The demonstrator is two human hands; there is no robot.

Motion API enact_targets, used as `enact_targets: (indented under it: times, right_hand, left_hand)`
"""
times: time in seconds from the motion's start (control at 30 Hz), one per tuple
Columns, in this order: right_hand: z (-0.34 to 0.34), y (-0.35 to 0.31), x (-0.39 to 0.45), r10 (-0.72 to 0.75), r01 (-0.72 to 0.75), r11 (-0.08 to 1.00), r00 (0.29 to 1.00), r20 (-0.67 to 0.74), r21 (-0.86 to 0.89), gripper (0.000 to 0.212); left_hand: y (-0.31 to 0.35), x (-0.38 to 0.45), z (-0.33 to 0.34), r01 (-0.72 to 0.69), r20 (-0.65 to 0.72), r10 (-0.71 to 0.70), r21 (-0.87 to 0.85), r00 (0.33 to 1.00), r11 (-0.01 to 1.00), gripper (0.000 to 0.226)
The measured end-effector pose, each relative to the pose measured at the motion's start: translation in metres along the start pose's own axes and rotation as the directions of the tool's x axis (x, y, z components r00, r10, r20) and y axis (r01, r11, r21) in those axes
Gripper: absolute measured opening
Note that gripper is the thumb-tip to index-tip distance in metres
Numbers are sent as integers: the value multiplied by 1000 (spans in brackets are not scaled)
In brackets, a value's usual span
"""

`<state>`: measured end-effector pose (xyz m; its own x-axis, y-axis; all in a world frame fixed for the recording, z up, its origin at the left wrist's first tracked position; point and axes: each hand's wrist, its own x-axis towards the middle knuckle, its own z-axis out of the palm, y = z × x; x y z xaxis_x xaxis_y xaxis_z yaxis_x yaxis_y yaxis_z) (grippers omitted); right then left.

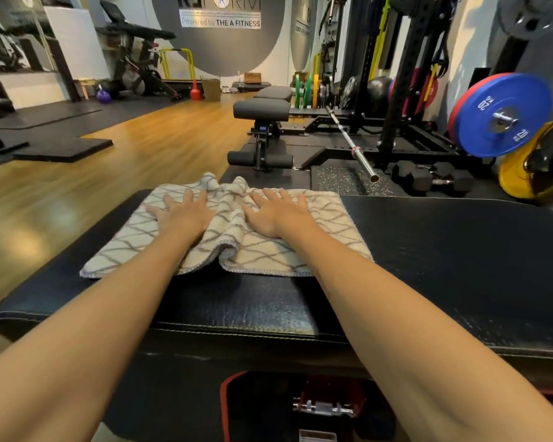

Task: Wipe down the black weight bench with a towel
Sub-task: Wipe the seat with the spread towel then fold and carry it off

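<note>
Gym interior. Wood-plank floor (160, 135) at left and centre, glossy with light reflections; black rubber mats (61, 148) laid over it. Far wall (224, 43) grey and white, lettered "Powered by THE A FITNESS". Second padded bench (262, 110) at mid-distance. Black power rack (406, 74) at right, barbell (351, 145) lying on floor beside it. Blue 20 kg plate (505, 114) above yellow plate (533, 164); black hex dumbbells (431, 178) nearby. Exercise bike (138, 62) at rear left.

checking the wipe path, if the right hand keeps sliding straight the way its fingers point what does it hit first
Probably nothing on the pad. The right hand lies flat on the towel, fingers toward the far edge of the black bench. Past that edge the floor drops away; depth is unclear.
</note>
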<state>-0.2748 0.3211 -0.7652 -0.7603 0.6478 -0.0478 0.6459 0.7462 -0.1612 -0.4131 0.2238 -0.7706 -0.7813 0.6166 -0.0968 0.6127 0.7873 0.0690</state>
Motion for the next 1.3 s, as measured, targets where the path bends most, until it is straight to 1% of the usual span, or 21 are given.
enact_targets:
  times: [0.13, 0.37, 0.43, 0.53, 0.67, 0.9, 1.13, 1.3]
  right_hand:
    - [-6, 47, -13, 48, -48, 999, 999, -6, -10, 72]
    - [-16, 113, -38, 113, -114, 993, 993, -43, -19, 68]
    - [-19, 131, -46, 134, -135, 991, 989, -57, -19, 66]
    - [-22, 155, -58, 163, -164, 986, 985, -59, -11, 66]
    - [-27, 190, -74, 203, -204, 979, 977, -66, 0, 66]
    - [-38, 256, -112, 299, -299, 954, 951, -76, 8, 65]
    - [-50, 324, -160, 413, -412, 911, 908, -62, 27, 72]
    - [-52, 366, -185, 463, -458, 884, 885, -43, 90, 76]
  left_hand:
    - [41, -12, 2, -43, 10, 43, -1, 999, 999, 87]
    - [116, -34, 10, -114, 13, 114, -2, 993, 994, 84]
    - [138, -41, 12, -135, 13, 135, 8, 991, 991, 79]
    - [166, -50, 14, -165, -7, 165, 14, 986, 986, 66]
    - [204, -63, 19, -210, -16, 210, 4, 977, 978, 57]
    - [278, -96, 24, -305, -8, 305, 1, 952, 952, 63]
    - [349, -134, 32, -404, -11, 404, 8, 915, 915, 71]
    - [389, -160, 36, -466, -7, 466, 1, 885, 885, 75]
